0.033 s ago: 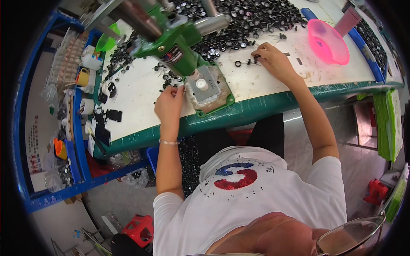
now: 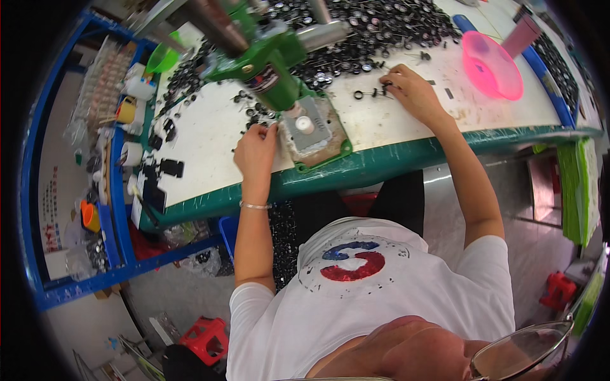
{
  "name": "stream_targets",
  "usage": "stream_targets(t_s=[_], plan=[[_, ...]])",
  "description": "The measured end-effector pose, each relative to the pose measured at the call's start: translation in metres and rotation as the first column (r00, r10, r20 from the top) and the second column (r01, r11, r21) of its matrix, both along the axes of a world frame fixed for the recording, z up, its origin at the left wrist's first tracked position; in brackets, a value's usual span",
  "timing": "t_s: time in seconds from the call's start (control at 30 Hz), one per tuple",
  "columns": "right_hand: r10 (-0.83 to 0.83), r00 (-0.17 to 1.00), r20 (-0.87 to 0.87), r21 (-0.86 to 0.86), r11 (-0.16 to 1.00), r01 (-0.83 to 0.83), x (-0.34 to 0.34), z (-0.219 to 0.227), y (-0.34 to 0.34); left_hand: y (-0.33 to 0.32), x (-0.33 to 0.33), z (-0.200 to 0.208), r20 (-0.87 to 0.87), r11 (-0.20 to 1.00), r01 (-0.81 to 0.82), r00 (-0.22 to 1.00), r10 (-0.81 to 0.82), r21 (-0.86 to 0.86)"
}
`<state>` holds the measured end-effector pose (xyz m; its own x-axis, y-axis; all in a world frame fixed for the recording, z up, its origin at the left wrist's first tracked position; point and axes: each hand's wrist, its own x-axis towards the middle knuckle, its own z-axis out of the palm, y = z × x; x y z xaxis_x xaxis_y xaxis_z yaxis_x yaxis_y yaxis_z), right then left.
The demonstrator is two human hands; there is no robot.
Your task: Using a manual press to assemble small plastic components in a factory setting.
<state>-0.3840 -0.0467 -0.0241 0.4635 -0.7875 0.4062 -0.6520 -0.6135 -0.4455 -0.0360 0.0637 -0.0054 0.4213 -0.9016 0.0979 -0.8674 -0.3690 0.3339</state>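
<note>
A green hand press stands in front of me, and a white round piece sits on the grey plate of its base. At the left edge of this base, my left hand has its thumb and fingertips pinched together; what they hold, if anything, is hidden. To the right of the press, my right hand rests low over the white tabletop, its fingers closed on a small black part. Beside those fingertips lie a black ring-shaped part and other small black parts with thin stems.
A big heap of black round parts with thin metal stems spreads behind the press. A pink bowl stands at the right and a green bowl at the far left. Flat black pieces lie at left. Green edging borders the table.
The whole view has shifted very slightly. Both hands keep nearly the same places, beside the press base and over the small black parts.
</note>
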Motion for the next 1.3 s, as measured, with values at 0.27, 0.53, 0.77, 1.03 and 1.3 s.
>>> stream_targets(t_s=[0.27,0.53,0.77,1.03,1.3], plan=[[-0.117,0.898,0.425,0.359,0.932,-0.048,0.012,0.021,0.017,-0.004,0.002,-0.012,-0.245,0.984,0.061,0.964,-0.101,-0.165],[-0.006,0.769,0.639,0.553,0.698,-0.454,0.113,0.044,0.053,0.015,0.006,-0.011,-0.787,0.907,-0.099,0.54,-0.297,-0.41],[0.06,0.849,0.525,0.453,0.825,-0.338,0.14,0.031,0.061,0.017,-0.009,-0.004,-0.857,0.869,-0.115,0.267,-0.441,-0.482],[-0.04,0.733,0.679,0.438,0.823,-0.361,0.142,0.019,0.063,0.008,-0.027,-0.006,-0.787,0.811,-0.037,0.272,-0.553,-0.583],[0.165,0.865,0.473,0.314,0.886,-0.341,0.133,0.03,0.069,0.007,-0.035,-0.002,-0.778,0.791,-0.042,0.217,-0.589,-0.611]])
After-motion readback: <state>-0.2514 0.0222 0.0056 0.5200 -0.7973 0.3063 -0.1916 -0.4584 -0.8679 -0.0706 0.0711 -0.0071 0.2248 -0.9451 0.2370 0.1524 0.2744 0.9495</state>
